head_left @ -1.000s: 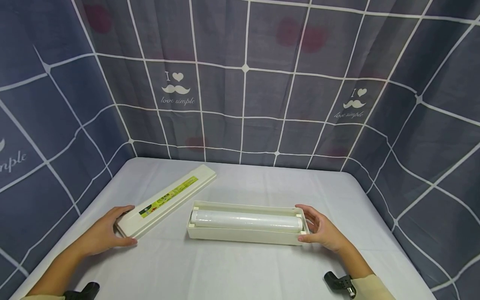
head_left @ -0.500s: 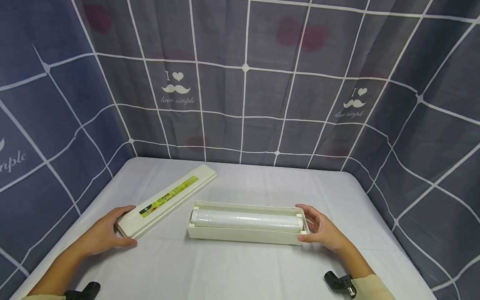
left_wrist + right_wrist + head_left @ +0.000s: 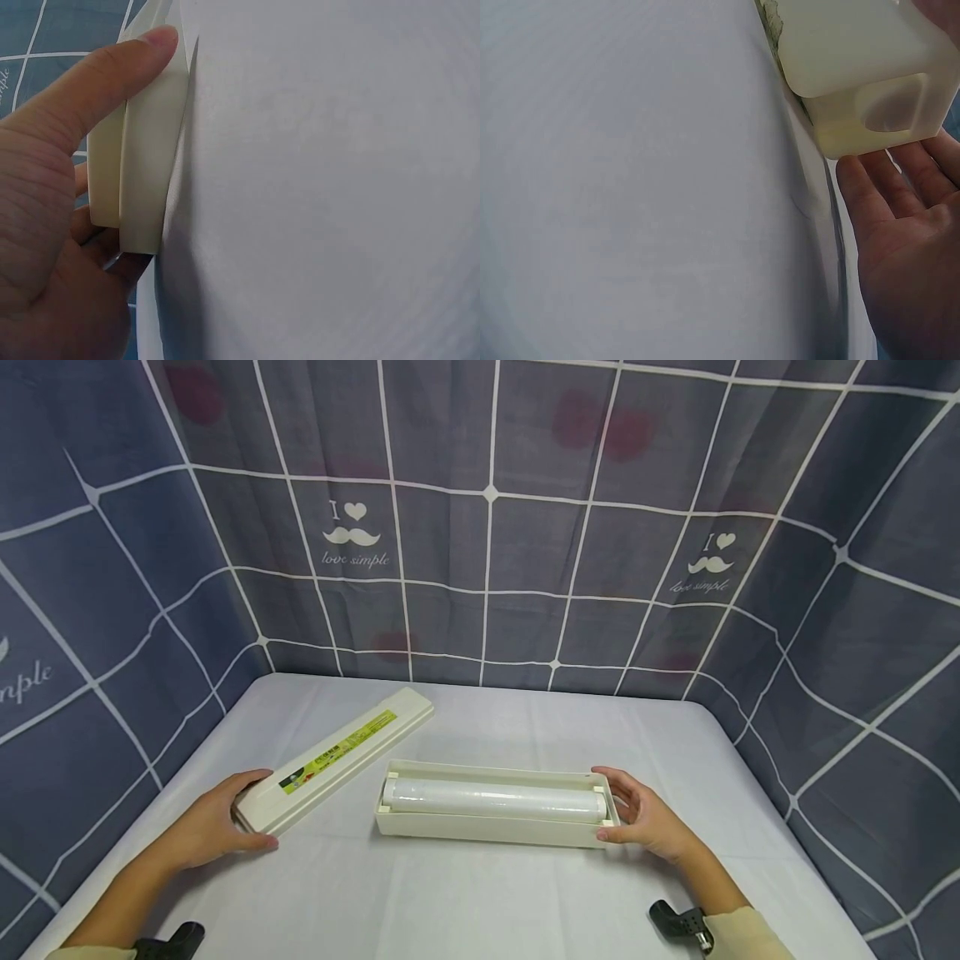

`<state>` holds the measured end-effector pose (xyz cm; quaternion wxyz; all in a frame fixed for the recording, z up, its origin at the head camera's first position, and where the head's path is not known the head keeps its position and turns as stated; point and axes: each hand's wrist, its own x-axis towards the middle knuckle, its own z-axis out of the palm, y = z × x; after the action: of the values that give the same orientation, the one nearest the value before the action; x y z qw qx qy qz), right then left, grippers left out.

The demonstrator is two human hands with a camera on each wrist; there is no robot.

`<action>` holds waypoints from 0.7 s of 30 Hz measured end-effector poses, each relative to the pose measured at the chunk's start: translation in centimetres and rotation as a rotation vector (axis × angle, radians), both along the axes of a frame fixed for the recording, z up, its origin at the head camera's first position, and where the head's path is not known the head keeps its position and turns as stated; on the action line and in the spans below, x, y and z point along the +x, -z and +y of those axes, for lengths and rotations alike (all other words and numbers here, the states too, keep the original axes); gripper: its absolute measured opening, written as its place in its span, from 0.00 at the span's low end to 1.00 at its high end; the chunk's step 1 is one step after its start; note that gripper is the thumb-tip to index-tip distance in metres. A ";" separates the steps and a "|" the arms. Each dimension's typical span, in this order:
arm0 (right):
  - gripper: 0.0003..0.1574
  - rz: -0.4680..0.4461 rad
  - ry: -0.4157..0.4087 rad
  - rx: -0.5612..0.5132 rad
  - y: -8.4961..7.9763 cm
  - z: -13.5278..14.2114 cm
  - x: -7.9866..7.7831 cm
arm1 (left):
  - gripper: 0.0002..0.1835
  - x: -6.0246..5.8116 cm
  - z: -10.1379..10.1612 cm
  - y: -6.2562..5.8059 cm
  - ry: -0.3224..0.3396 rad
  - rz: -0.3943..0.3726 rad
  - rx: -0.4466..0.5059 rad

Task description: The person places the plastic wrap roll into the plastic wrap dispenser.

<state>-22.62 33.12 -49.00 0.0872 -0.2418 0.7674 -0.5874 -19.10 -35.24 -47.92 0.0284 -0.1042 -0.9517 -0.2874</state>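
A long cream lid [image 3: 300, 793] with a yellow-green label lies slanted at the left of the head view. Its near end is between the thumb and fingers of my left hand [image 3: 206, 827]; the left wrist view shows the thumb across the lid's side [image 3: 150, 150] and the fingers behind it. To the right stands an open cream plastic-wrap box [image 3: 487, 831] holding a white, shiny roll of plastic wrap [image 3: 495, 800]. My right hand [image 3: 648, 818] grips the box's right end, thumb in front, fingers behind. The right wrist view shows that end of the box [image 3: 862, 52], with an oval hole, against the fingertips.
A white cloth [image 3: 480, 902] covers the table under both parts. Dark grey-blue curtains [image 3: 450, 543] with white grid lines enclose the back and both sides. Black wrist mounts [image 3: 678, 922] sit near the cream sleeves [image 3: 746, 937].
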 end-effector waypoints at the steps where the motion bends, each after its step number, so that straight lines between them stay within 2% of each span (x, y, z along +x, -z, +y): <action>1: 0.67 -0.001 -0.001 -0.001 0.0 0.0 0.0 | 0.62 0.0 0.0 0.0 -0.001 0.002 -0.001; 10: 0.66 0.008 -0.011 -0.010 0.0 0.0 -0.1 | 0.61 0.0 0.1 -0.1 -0.013 0.022 -0.002; 16: 0.66 0.001 -0.009 -0.012 0.0 0.0 0.0 | 0.64 -0.2 0.1 0.1 0.003 0.043 0.003; 21: 0.66 -0.003 -0.004 -0.007 0.1 0.0 0.0 | 0.63 -0.3 0.0 0.0 0.003 0.024 -0.021</action>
<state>-22.65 33.16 -49.10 0.0885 -0.2427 0.7647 -0.5904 -19.43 -35.25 -47.93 0.0381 -0.1094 -0.9541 -0.2763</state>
